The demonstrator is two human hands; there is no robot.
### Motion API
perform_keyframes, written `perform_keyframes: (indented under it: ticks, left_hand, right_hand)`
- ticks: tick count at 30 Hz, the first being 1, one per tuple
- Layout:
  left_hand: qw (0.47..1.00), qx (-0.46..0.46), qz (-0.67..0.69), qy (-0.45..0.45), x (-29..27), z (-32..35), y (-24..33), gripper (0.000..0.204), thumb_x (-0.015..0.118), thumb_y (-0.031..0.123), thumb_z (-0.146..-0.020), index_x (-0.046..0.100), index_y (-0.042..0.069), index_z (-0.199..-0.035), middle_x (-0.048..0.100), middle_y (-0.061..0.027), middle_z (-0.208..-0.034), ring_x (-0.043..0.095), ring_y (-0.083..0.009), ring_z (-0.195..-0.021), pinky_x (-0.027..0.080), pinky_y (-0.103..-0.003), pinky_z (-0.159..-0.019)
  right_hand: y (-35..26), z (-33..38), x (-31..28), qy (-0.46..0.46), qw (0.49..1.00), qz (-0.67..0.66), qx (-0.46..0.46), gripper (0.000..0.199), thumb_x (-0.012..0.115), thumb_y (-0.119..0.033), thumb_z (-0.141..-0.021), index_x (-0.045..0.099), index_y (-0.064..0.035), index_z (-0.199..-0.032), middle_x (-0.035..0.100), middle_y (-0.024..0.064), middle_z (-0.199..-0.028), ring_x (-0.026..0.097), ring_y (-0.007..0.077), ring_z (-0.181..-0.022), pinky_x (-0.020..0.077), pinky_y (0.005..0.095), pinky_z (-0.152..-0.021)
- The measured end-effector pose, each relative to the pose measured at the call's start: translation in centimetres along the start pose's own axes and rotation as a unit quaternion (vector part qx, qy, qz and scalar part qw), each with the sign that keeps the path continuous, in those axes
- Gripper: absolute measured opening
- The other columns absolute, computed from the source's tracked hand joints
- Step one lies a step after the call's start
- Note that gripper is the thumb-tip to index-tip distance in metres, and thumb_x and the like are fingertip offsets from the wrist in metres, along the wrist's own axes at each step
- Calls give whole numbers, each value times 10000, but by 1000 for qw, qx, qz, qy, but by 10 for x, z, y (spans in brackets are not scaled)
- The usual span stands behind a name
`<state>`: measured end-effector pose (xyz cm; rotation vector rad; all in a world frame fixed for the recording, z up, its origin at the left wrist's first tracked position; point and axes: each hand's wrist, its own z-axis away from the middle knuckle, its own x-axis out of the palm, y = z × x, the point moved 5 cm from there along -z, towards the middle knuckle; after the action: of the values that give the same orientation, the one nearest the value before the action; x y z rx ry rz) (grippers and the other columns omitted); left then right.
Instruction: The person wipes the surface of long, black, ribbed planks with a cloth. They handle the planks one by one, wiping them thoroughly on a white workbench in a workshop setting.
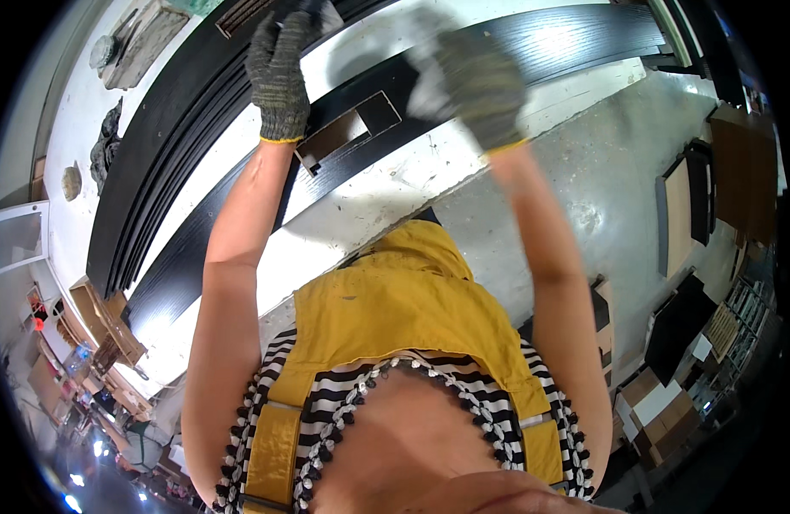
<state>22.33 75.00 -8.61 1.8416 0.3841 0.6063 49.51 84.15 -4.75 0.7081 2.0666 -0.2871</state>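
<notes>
My left hand [279, 81], in a grey knit glove with a yellow cuff, is over the gap between a stack of black boards [168, 141] and a single black wood-grain board [549, 43]. Its fingers stretch toward the top edge, slightly apart, with dark tips. A whitish scrap shows beside them. My right hand [485, 90], gloved alike and smeared by motion, is closed on a white cloth [429, 86] over the single board. That board has a rectangular cutout [335, 137] between my hands. Both gloves partly hide the boards.
The boards lie on a white worktable [395, 176] in front of me. A stone-like block [146, 47] and a crumpled black piece [106, 146] are at its far left. Cardboard boxes [661, 411] and leaning panels [686, 206] stand on the floor to the right.
</notes>
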Motion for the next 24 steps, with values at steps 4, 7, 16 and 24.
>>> perform_keyframes:
  ticks: [4, 7, 16, 24]
  left_hand:
    - [998, -27, -21, 49, 43, 11, 57, 331, 652, 250, -977, 650, 18, -1214, 687, -26, -1070, 608, -102, -943, 481, -260, -852]
    - [999, -22, -18, 46, 42, 10, 57, 327, 667, 240, -968, 649, 15, -1204, 690, -28, -1047, 612, -101, -914, 486, -258, -832]
    - [999, 2, -17, 36, 42, 6, 48, 298, 661, 208, -972, 652, 20, -1203, 704, -44, -1051, 625, -114, -934, 496, -265, -837]
    - [999, 0, -34, 24, 47, 4, 56, 339, 661, 241, -971, 641, -2, -1206, 697, -51, -1066, 616, -120, -944, 489, -268, -848]
  right_hand:
    - [-78, -15, -31, -173, 982, -41, -59, 497, 696, -428, -818, 637, -203, -1258, 674, 65, -1136, 622, 279, -1090, 500, 477, -866]
    - [27, -10, 2, -221, 972, -35, 74, 446, 623, -408, -925, 608, -208, -1323, 638, 72, -1279, 630, 250, -1105, 522, 450, -881]
    - [-13, -2, -3, -215, 971, 78, 71, 412, 675, -314, -874, 637, -144, -1247, 658, 35, -1230, 650, 249, -986, 535, 390, -846]
    - [-51, 55, -23, -106, 992, -56, 42, 412, 704, -354, -866, 626, -140, -1209, 630, 24, -1224, 595, 181, -1060, 483, 409, -901]
